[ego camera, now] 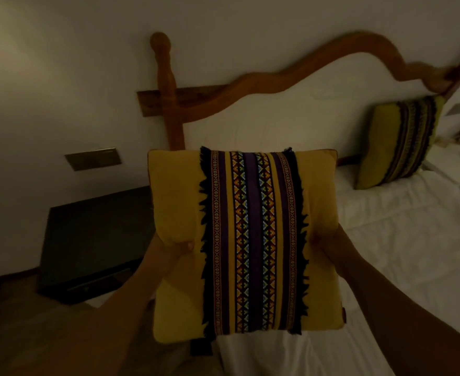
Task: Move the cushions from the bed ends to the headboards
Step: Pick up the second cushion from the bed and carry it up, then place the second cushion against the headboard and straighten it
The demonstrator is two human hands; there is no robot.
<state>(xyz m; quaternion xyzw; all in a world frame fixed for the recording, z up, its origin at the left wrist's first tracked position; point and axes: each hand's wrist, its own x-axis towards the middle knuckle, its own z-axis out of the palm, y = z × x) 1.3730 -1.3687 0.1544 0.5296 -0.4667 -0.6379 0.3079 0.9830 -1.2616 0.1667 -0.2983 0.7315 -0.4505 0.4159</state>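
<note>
A person carries a yellow cushion (239, 240) toward the wooden headboard (277, 77) of a white-covered bed (386, 240), both hands clamped on the cushion's side edges. The left hand (169, 248) pinches the edge at 9 o'clock, its thumb pressed into the front face; the right hand (329, 245) grips the edge at 3 o'clock, fingers wrapped behind and out of sight. The cushion hangs clear of the mattress with its striped, fringed band running upright and facing the camera.

At 2 o'clock a second cushion (402, 142), of matching pattern, leans against the headboard at the far side. The near side of the headboard, at 12 o'clock just beyond the held cushion, looks bare.

The step in hand appears to be the placing. To do it well, the cushion should travel forward toward 12 o'clock, its bottom edge meeting the mattress first, then tip back until it leans on the headboard panel, at a tilt like its twin's. Keeping the band upright and facing out would match the pair. The hands should let go only once it leans by itself, since a soft cushion may slump forward.

A dark bedside cabinet (93, 240) stands at 9 o'clock, below a wall plate (93, 158).
</note>
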